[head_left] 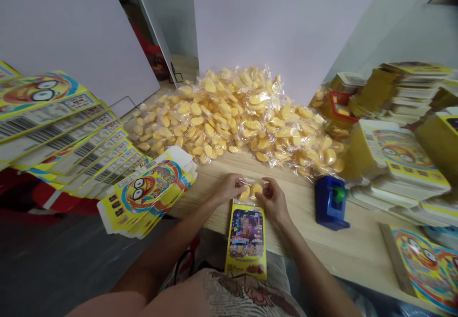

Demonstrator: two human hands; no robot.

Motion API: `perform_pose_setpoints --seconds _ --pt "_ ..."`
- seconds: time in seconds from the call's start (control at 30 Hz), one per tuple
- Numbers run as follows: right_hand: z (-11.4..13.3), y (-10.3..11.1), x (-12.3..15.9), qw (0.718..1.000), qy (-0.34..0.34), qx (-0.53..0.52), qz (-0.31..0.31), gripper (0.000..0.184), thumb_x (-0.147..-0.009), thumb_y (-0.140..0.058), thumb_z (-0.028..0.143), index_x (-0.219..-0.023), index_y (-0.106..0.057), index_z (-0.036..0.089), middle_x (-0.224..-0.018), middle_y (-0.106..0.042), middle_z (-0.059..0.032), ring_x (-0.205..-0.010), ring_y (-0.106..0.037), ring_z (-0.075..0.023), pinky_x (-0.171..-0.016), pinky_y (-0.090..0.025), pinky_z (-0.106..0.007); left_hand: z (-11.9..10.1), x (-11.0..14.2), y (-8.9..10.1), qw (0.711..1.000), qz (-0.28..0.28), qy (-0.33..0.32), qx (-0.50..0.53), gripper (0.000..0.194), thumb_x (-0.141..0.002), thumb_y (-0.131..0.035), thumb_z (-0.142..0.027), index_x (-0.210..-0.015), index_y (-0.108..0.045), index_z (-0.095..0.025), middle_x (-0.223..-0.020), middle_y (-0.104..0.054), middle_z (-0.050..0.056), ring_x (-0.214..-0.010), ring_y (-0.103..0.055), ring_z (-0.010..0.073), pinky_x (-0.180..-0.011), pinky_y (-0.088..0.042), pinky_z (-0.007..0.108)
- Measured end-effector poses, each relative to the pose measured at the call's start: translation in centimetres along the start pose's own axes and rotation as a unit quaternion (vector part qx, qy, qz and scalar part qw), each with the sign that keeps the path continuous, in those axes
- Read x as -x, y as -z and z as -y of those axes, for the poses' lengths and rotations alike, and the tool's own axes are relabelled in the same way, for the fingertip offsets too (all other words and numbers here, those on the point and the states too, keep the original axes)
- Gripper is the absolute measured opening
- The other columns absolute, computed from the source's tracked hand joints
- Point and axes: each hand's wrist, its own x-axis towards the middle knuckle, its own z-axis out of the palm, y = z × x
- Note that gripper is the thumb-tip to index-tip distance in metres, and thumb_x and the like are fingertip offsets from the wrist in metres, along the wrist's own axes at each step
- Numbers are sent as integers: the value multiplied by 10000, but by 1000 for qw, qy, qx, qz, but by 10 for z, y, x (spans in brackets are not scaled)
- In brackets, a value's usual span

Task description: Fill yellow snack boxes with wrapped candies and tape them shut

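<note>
In front of me, my left hand (231,188) and my right hand (275,201) pinch the two sides of a clear plastic packet (250,190). Two yellow oval pieces show inside it. Just below, at the table's front edge, a flat yellow box (246,240) with a dark printed panel leans toward my lap, its white top end touching or very close to the packet. Whether that end is open cannot be made out. Beyond my hands lies a large heap of similar clear packets (222,117) with yellow pieces.
Fanned yellow cartons (143,193) overhang the table's left edge. Right of my hand stands a blue tape dispenser (331,202). Stacked cartons (404,155) and a red basket (341,107) are farther right. White panels (279,26) rise behind the heap.
</note>
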Motion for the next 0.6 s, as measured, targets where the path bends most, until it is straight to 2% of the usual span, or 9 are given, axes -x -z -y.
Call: perform_pose_setpoints --seconds 0.17,0.27,0.33,0.4,0.47,0.53,0.6 --pt "1 7 14 993 0 68 100 243 -709 -645 201 -933 -552 203 -690 -537 47 -596 -500 -122 -539 -390 -224 0 11 -4 1000 -7 -4 -17 209 -662 -656 -263 -603 -491 -150 -568 -477 -46 -551 -455 95 -500 -318 190" --pt "6 13 14 990 1 91 106 162 -720 -616 193 -867 -549 195 -634 -503 56 -556 -473 -116 -506 -356 -219 1 13 -2 1000 6 7 -30 189 -683 -618 -266 -620 -478 -155 -584 -472 -44 -559 -466 102 -508 -331 193" --pt "8 15 13 989 6 104 107 143 -741 -609 218 -874 -565 192 -636 -517 45 -553 -478 -122 -500 -351 -223 0 11 4 994 40 5 -100 163 -686 -585 -229 -591 -477 -154 -563 -455 -44 -555 -453 102 -506 -309 193" --pt "10 14 13 983 35 134 120 115 -768 -609 262 -863 -592 200 -667 -549 23 -577 -500 -138 -517 -365 -239 -4 9 10 974 105 -11 -200 118 -658 -580 -179 -573 -506 -147 -558 -470 -39 -571 -455 108 -516 -295 199" --pt "9 12 14 974 82 164 130 112 -814 -583 320 -770 -605 219 -709 -581 -2 -633 -540 -168 -566 -405 -277 -9 6 14 942 181 -39 -281 54 -627 -587 -144 -588 -550 -147 -588 -518 -29 -594 -472 118 -538 -307 209" --pt "6 7 17 967 125 186 120 257 -827 -576 396 -625 -572 237 -753 -614 -17 -713 -583 -212 -633 -449 -344 -13 5 16 909 233 -78 -337 38 -643 -591 -145 -606 -582 -151 -636 -566 -13 -635 -497 132 -580 -337 222" --pt "1 3 20 954 168 216 119 349 -807 -598 451 -530 -533 248 -779 -644 -15 -760 -609 -247 -661 -473 -401 -16 5 18 886 261 -108 -368 111 -691 -595 -181 -585 -585 -153 -646 -585 1 -668 -511 142 -620 -359 232"
